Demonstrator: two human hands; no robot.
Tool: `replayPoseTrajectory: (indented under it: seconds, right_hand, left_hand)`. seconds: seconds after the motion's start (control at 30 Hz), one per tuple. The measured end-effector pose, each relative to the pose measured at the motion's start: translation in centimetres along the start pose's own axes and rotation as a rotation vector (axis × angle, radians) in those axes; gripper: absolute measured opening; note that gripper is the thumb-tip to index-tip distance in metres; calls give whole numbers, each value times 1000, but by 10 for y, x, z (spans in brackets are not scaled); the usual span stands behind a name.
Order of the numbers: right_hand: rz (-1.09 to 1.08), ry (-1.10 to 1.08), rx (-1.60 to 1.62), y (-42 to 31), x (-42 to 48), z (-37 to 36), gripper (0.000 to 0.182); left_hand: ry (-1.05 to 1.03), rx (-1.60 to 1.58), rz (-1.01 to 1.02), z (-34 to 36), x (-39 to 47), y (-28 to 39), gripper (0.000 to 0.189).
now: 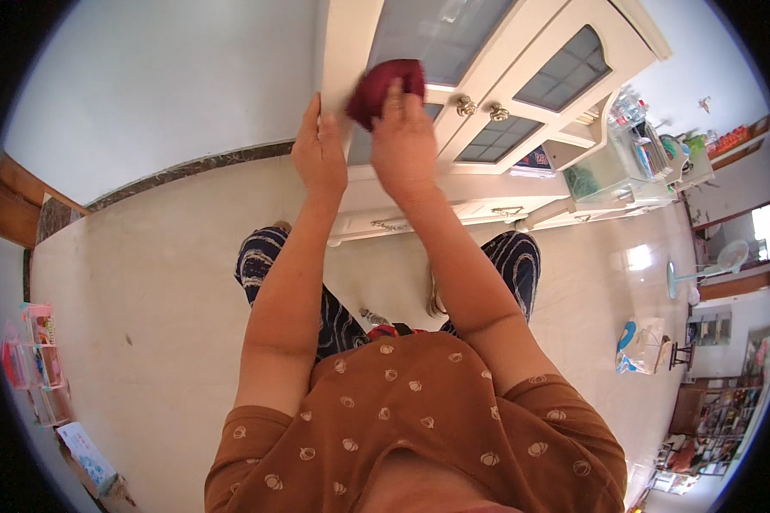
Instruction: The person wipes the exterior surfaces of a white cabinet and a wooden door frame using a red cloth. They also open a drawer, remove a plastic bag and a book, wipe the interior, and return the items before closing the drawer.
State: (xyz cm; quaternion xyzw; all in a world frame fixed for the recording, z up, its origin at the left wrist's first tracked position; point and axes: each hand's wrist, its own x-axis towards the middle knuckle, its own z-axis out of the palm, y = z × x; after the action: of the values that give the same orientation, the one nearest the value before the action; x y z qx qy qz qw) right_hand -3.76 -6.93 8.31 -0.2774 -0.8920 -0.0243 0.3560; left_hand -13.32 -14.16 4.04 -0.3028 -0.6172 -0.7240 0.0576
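My right hand [405, 144] presses a dark red cloth [385, 93] against the glazed front of a cream wooden cabinet [341, 48]. Both the cloth and the fingers are slightly blurred. Beside it, my left hand [321, 154] lies with straight fingers along the cabinet's left edge, holding no loose thing. To the right of the cloth, two ornate metal knobs [466, 106] sit on neighbouring doors. A frosted glass pane [436, 38] fills the door just above the cloth.
Drawers with metal pulls [391, 225] run below the doors. A plastic bottle [375, 318] lies on the floor between my legs. Further right are a glass-sided shelf unit [606, 173], a standing fan [706, 272] and a white bag [641, 346]. A pink rack [45, 359] stands far left.
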Motion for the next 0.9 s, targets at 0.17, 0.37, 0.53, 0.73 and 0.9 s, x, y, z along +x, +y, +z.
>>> replayPoseTrajectory:
  seconds: [0.17,0.37,0.53,0.73,0.9]
  right_hand:
    - [-134,62,41,-3,2,0,59]
    - [102,98,-19,45,-12,-11,57]
    - [235,36,430,56,-60,5,57]
    - [370,-208,482,76,-114,35,52]
    - [352,-397,213,105,-118,48,49]
  left_hand:
    - [59,16,47,-1,2,-1,53]
    - [-1,-36,35,-6,-2,2,49]
    - [-51,87,-20,-8,2,-1,48]
    - [18,275,197,10,-4,0,79]
    - [77,299,123,37,0,20,106]
